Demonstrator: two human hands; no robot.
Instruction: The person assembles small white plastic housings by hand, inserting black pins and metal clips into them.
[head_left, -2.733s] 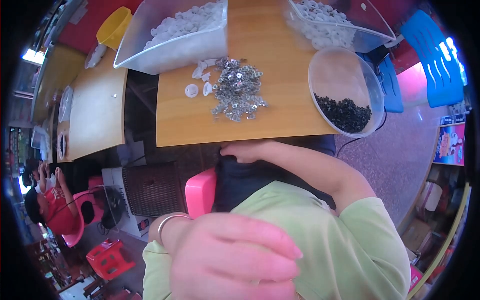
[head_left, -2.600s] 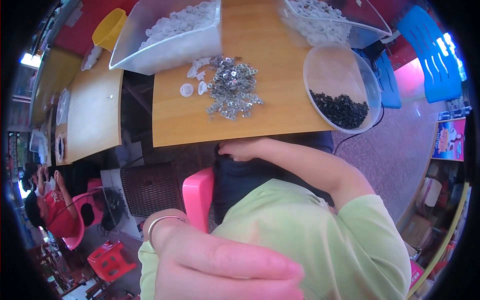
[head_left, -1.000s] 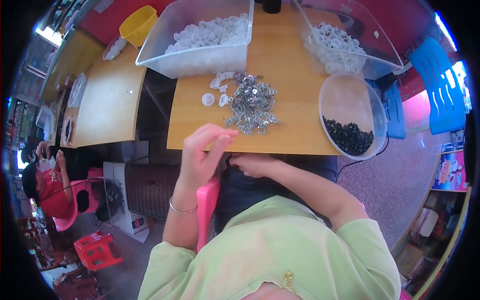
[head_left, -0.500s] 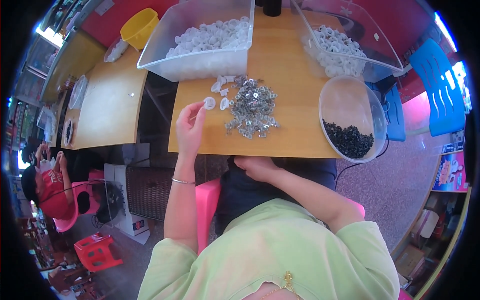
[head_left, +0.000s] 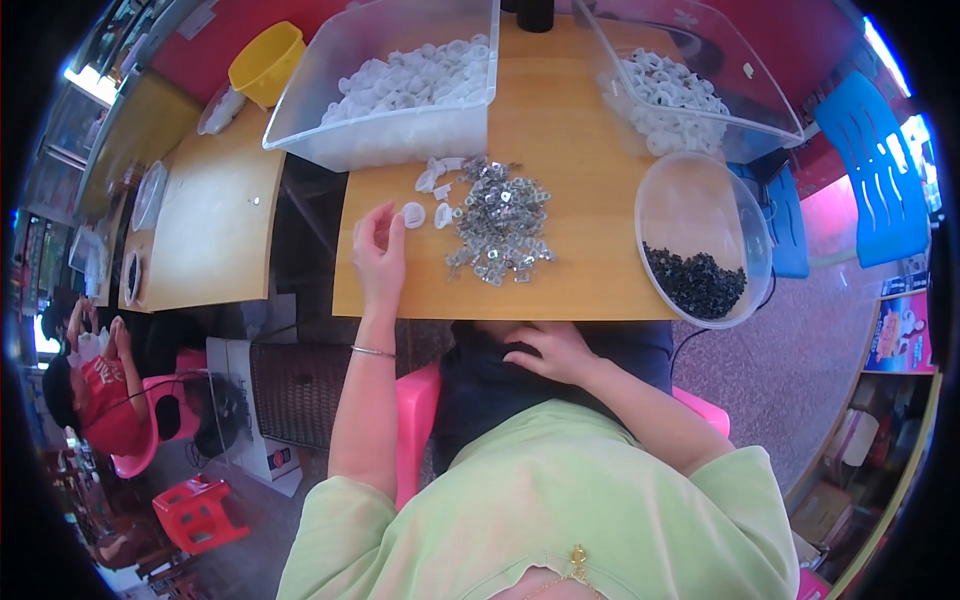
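While your left hand is resting on the wooden table, its loosely curled fingers are touching a small white plastic cap without clearly gripping it. Just right of that cap, a pile of small metal pieces is lying, with a round clear bowl of black bits farther right. Your right hand is lying released and flat on your dark lap, holding nothing.

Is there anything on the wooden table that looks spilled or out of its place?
A heap of small metal parts and a few white caps lie loose on the table, outside the bins. Left hand rests beside one cap. Nothing looks damaged.
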